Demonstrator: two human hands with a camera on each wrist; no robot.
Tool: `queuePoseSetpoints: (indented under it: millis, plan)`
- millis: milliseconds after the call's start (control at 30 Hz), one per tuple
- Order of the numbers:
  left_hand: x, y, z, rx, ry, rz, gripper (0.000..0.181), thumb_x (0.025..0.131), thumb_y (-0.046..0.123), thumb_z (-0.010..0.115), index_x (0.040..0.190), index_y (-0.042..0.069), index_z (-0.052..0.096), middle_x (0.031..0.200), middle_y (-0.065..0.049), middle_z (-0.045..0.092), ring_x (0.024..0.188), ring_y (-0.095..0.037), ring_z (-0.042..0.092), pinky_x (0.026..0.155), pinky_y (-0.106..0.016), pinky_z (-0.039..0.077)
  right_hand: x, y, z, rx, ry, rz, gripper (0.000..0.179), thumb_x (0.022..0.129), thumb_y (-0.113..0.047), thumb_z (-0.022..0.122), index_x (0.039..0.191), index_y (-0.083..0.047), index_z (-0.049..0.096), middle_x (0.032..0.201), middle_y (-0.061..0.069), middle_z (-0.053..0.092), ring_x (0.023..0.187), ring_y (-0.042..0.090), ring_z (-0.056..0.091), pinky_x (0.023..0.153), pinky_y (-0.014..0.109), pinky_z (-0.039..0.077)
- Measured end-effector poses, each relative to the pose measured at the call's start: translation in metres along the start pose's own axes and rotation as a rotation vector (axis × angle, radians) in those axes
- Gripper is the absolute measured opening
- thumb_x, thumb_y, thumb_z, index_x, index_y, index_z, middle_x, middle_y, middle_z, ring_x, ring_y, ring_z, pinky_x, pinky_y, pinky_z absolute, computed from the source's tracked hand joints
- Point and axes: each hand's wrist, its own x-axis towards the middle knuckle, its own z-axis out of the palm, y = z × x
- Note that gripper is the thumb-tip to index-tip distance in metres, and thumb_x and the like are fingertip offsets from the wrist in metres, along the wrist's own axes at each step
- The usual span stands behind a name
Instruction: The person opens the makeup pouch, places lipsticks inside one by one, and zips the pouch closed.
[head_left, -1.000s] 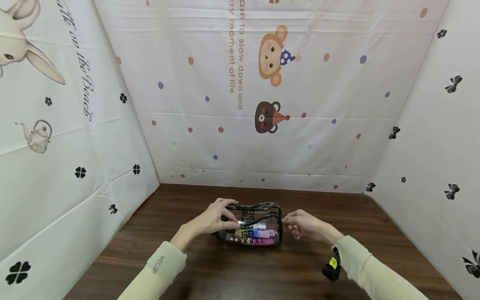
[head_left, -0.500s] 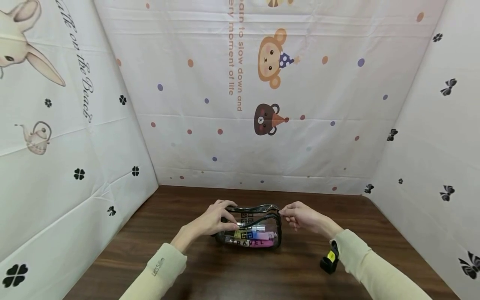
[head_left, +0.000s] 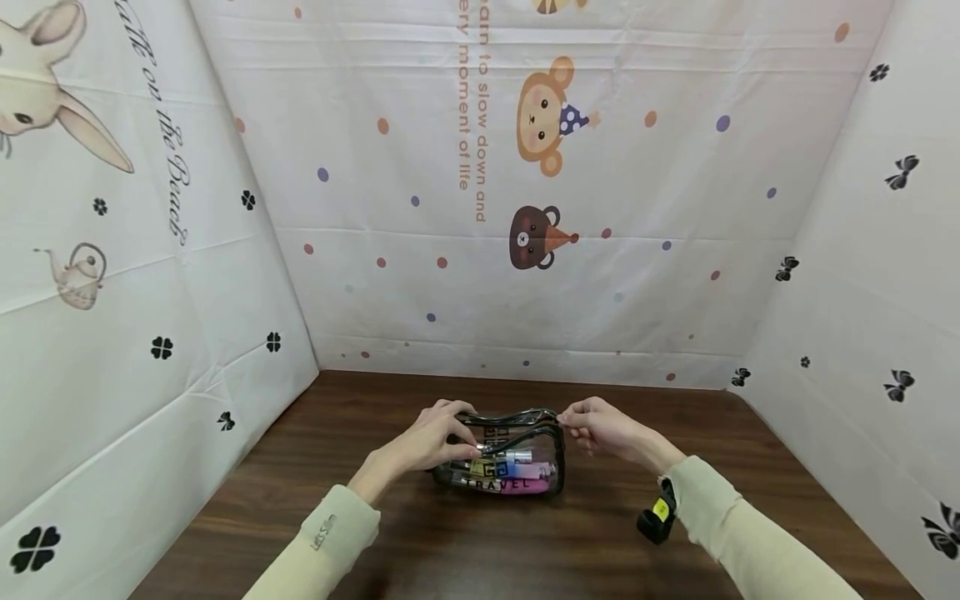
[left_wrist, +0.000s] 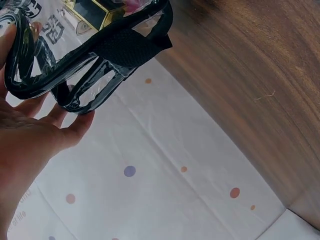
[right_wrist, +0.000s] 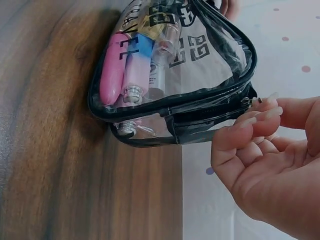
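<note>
A clear travel pouch (head_left: 560,471) with black trim stands on the table, its top edge wavy and parted. My left hand (head_left: 431,437) grips the pouch's upper left, thumb on the near edge and fingers over the far one. At the upper right corner, my right hand (head_left: 602,428) pinches the small metal zipper pull (right_wrist: 247,102) between thumb and forefinger. Through the clear wall show a bright pink bottle (right_wrist: 113,75), a pink-and-blue tube (right_wrist: 136,70) and a silver-grey cylinder (right_wrist: 157,80). A black-and-gold item (left_wrist: 95,12) shows inside in the left wrist view.
The pouch stands on a dark brown wooden table (head_left: 465,550). White printed cloth walls (head_left: 420,283) enclose the back and both sides. A black device with a yellow patch (head_left: 657,512) hangs at the right wrist.
My right hand has risen slightly and shifted a little left, from the pouch's right side to its upper corner. The left hand keeps its hold with hardly any movement.
</note>
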Motion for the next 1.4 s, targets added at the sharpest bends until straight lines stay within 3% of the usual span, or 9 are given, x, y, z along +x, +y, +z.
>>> queuePoseSetpoints:
  millis: [200,467,800,1133,1400]
  plan:
    - [-0.001,-0.001,0.001,0.021,0.0,0.004,0.016,0.089,0.034,0.067,0.089,0.022,0.077,0.134,-0.007,0.055,0.125,-0.033,0.046,0.1,-0.061,0.035,0.0,-0.006,0.004,-0.044,0.035,-0.018,0.027,0.099,-0.016,0.048,0.101,0.011,0.053,0.065,-0.002,0.043,0.048,0.009,0.035,0.048,0.025,0.032]
    - [0.002,0.001,0.003,0.055,0.012,0.045,0.014,0.089,0.031,0.067,0.089,0.02,0.076,0.13,-0.009,0.059,0.121,-0.031,0.05,0.099,-0.056,0.039,0.001,-0.011,0.006,-0.103,0.066,-0.01,0.024,0.099,-0.015,0.048,0.096,0.008,0.054,0.068,-0.001,0.043,0.048,0.008,0.035,0.045,0.022,0.031]
    - [0.0,0.003,0.002,0.04,0.0,0.031,0.014,0.089,0.029,0.066,0.09,0.02,0.076,0.128,-0.008,0.059,0.121,-0.028,0.05,0.101,-0.051,0.04,0.002,-0.025,0.015,-0.272,0.028,-0.033,0.023,0.101,-0.011,0.043,0.097,0.008,0.055,0.061,0.001,0.04,0.043,0.008,0.025,0.045,0.029,0.026]
    - [0.001,0.003,0.001,0.046,-0.004,0.033,0.014,0.09,0.028,0.065,0.09,0.019,0.076,0.128,-0.009,0.059,0.12,-0.028,0.05,0.099,-0.05,0.041,0.01,-0.037,0.021,-0.563,0.058,-0.103,0.022,0.1,-0.012,0.047,0.094,0.004,0.061,0.058,-0.002,0.043,0.043,0.008,0.034,0.042,0.023,0.033]
    - [0.003,0.005,0.001,0.048,-0.005,0.02,0.014,0.09,0.029,0.065,0.091,0.019,0.076,0.127,-0.008,0.059,0.12,-0.028,0.05,0.098,-0.049,0.043,0.01,-0.039,0.018,-0.5,0.045,-0.049,0.022,0.1,-0.011,0.045,0.094,0.006,0.059,0.056,-0.002,0.037,0.044,0.01,0.026,0.043,0.023,0.028]
